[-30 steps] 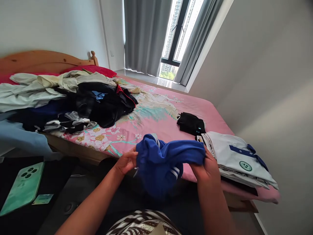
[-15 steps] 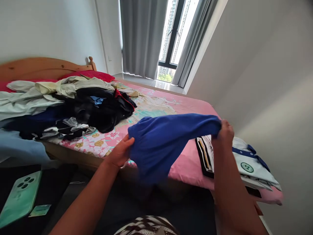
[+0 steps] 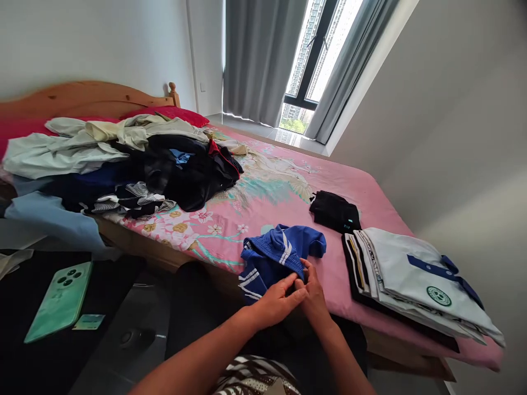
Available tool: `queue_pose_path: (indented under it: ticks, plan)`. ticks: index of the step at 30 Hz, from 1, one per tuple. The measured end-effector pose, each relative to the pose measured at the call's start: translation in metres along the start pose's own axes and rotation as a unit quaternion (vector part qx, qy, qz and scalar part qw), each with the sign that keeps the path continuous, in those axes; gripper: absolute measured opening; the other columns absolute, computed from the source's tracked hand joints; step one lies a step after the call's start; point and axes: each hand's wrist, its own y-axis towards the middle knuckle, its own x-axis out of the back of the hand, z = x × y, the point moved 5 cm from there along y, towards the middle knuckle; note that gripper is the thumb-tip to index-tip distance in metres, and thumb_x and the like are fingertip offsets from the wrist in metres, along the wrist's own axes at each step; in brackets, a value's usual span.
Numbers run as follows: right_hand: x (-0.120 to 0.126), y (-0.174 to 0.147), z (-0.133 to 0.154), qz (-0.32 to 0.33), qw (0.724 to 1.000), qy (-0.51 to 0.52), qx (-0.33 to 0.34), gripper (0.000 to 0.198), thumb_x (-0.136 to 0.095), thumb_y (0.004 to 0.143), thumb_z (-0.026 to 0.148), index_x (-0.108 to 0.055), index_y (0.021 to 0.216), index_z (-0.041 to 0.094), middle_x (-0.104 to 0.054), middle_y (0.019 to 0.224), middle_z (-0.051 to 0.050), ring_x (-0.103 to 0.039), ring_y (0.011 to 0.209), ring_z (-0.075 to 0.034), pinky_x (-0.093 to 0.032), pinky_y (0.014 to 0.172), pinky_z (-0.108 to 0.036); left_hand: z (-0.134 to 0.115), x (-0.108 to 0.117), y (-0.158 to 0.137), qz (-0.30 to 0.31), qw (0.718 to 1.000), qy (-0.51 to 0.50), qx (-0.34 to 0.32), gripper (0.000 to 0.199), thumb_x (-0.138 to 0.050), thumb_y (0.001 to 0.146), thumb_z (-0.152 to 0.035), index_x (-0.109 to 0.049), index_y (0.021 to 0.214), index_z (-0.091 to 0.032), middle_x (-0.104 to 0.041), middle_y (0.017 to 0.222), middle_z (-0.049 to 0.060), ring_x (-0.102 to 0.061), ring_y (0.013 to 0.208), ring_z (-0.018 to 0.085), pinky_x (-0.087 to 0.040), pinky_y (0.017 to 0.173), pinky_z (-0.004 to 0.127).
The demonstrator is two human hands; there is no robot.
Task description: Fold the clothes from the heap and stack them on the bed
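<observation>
While both forearms are stretched forward from the near edge of the scene, the hands are brought together at the middle, close to the near edge of the bed (image 3: 362, 189). The left hand (image 3: 272, 303) is reached in slantwise from the near left, with its back turned up, its fingers bent and its thumb pointed toward the right. The right hand (image 3: 316, 299) is angled up and leftward from the near right, and its fingers are curled over the cloth. By both hands, set narrow and nearly touching, the right end of a gathered waistband is pinched. The waistband belongs to a blue garment (image 3: 272, 248) with white stripes, which is laid crumpled at the bed's near edge, its lower left part reaching over that edge.

To the right, a stack of folded clothes (image 3: 391, 263) is topped by a white shirt with a round green badge. Just beyond it, a folded black garment (image 3: 335, 213) is placed. On the left, a loose heap of clothes (image 3: 185, 178) is spread, and at the near left a green phone (image 3: 61, 307) is seen lying beside a small card (image 3: 89, 322).
</observation>
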Motion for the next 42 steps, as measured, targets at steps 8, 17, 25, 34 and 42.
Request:
queue_pose_path:
  ticks: [8,17,25,34,42]
  plan:
    - [0.013,0.004,-0.021,-0.031,0.999,-0.021,-0.005,0.051,-0.039,0.081,0.029,-0.042,0.131,0.019,-0.063,0.104,-0.007,-0.062,0.082,-0.021,-0.051,0.073,-0.035,0.056,0.119,-0.015,-0.306,0.914,0.248,0.091,0.023,-0.054,0.080,-0.040,-0.056,0.083,-0.017,-0.062,0.077,0.005,-0.059,0.075,0.020,-0.045,0.074,0.034]
    - [-0.005,0.012,0.013,-0.036,0.947,-0.280,0.153,0.048,-0.048,0.077,0.016,-0.052,0.125,0.020,-0.051,0.125,-0.012,-0.045,0.117,-0.028,-0.039,0.100,-0.046,0.070,0.110,0.002,-0.215,0.889,0.343,0.216,0.071,-0.052,0.071,-0.069,-0.056,0.112,-0.011,-0.065,0.109,0.022,-0.059,0.107,0.037,-0.042,0.087,0.042]
    - [-0.030,0.041,-0.024,0.036,0.963,-0.256,0.074,0.048,-0.037,0.081,0.011,-0.052,0.127,0.019,-0.054,0.119,-0.011,-0.056,0.105,-0.024,-0.046,0.085,-0.033,0.088,0.120,-0.001,-0.153,0.911,0.281,0.262,0.052,-0.064,0.066,-0.039,-0.055,0.112,-0.018,-0.071,0.093,0.011,-0.068,0.074,0.027,-0.048,0.061,0.031]
    - [-0.019,0.043,-0.024,0.025,0.988,-0.135,0.070,0.036,-0.046,0.074,0.016,-0.062,0.106,0.020,-0.059,0.096,-0.006,-0.059,0.084,-0.019,-0.048,0.077,-0.031,0.056,0.114,-0.004,-0.204,0.905,0.320,0.193,0.037,-0.057,0.070,-0.022,-0.060,0.106,-0.019,-0.070,0.095,0.007,-0.064,0.092,0.025,-0.045,0.075,0.028]
    - [0.146,0.032,0.103,-0.261,0.944,-0.065,0.191,0.038,-0.047,0.069,0.017,-0.066,0.102,0.021,-0.062,0.103,-0.005,-0.058,0.091,-0.021,-0.047,0.081,-0.036,-0.125,0.144,-0.034,-0.291,0.856,0.428,0.005,0.022,-0.052,0.074,-0.029,-0.063,0.092,-0.024,-0.066,0.078,-0.001,-0.059,0.072,0.017,-0.041,0.062,0.024]
